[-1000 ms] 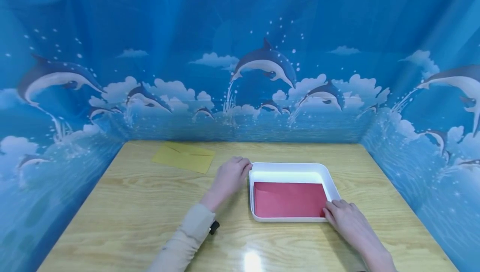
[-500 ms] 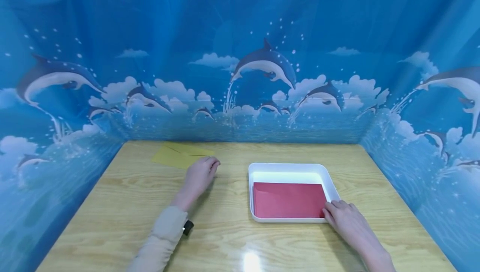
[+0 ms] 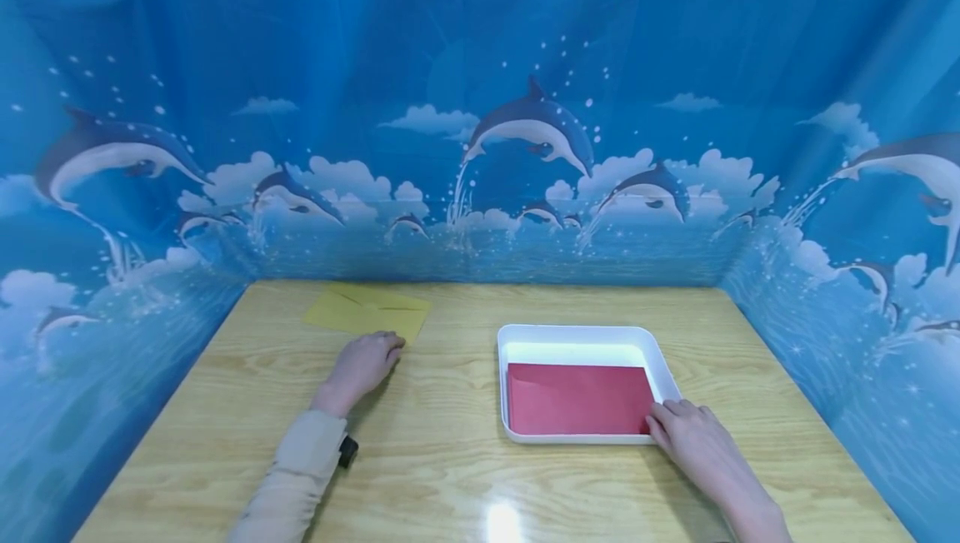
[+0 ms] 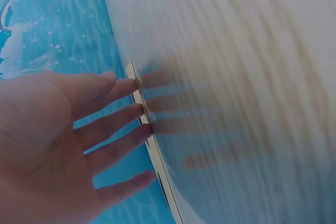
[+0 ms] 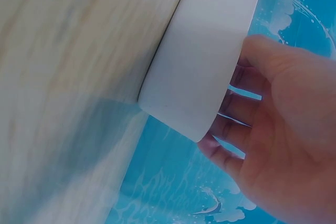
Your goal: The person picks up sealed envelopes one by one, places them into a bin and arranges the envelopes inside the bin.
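Note:
In the head view a yellow envelope [image 3: 375, 306] lies flat near the table's back left. My left hand [image 3: 363, 365] is at its front right edge, fingers extended toward it; in the left wrist view the fingers [image 4: 113, 153] are spread and their tips meet the edge of the envelope [image 4: 152, 145]. On the right stands a white tray [image 3: 573, 333], with a red envelope [image 3: 579, 400] lying in its front part. My right hand [image 3: 697, 439] grips the tray's front right corner, fingers hooked over the rim beside the red envelope's corner. The tray's outer wall [image 5: 202, 51] shows in the right wrist view.
The wood-grain table [image 3: 457, 476] bears both envelopes and the tray. A blue dolphin-print curtain [image 3: 360, 110] encloses the back and both sides. A black wristband piece [image 3: 347, 450] shows at the left sleeve [image 3: 288, 476].
My left hand has left the tray's back left corner and moved left to the yellow envelope's front edge. The right hand, tray and red envelope stay in place.

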Tool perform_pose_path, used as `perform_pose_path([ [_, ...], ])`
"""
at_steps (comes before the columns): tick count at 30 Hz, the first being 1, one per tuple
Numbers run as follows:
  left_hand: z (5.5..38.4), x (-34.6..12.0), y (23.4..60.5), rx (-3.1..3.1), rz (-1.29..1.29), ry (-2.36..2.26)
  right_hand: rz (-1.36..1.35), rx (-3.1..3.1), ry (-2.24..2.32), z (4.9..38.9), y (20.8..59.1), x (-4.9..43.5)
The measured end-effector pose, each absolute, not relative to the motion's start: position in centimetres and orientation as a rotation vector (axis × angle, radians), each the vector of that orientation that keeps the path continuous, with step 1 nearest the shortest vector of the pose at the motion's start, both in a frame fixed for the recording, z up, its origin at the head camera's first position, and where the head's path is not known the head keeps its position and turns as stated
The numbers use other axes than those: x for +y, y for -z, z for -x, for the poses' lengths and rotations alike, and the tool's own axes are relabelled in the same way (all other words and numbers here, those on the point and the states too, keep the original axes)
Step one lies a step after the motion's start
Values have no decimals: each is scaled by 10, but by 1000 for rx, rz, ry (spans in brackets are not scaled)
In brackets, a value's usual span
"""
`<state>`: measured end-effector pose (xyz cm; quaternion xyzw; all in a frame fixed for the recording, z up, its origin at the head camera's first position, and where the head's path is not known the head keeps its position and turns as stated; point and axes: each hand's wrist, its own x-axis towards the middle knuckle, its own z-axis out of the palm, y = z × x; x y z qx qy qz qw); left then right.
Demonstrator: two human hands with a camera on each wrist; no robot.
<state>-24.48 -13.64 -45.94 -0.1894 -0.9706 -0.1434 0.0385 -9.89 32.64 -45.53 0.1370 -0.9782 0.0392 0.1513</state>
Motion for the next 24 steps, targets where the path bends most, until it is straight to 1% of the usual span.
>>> perform_pose_path([
  [8, 239, -132, 457, -2967, 614, 367, -384, -2834, -109, 99, 455, 326],
  [15, 225, -121, 457, -2941, 682, 389, -403, -2831, -98, 99, 455, 327],
  [24, 208, -105, 460, -2887, 750, 311, -418, -2822, -98, 98, 454, 327],
])
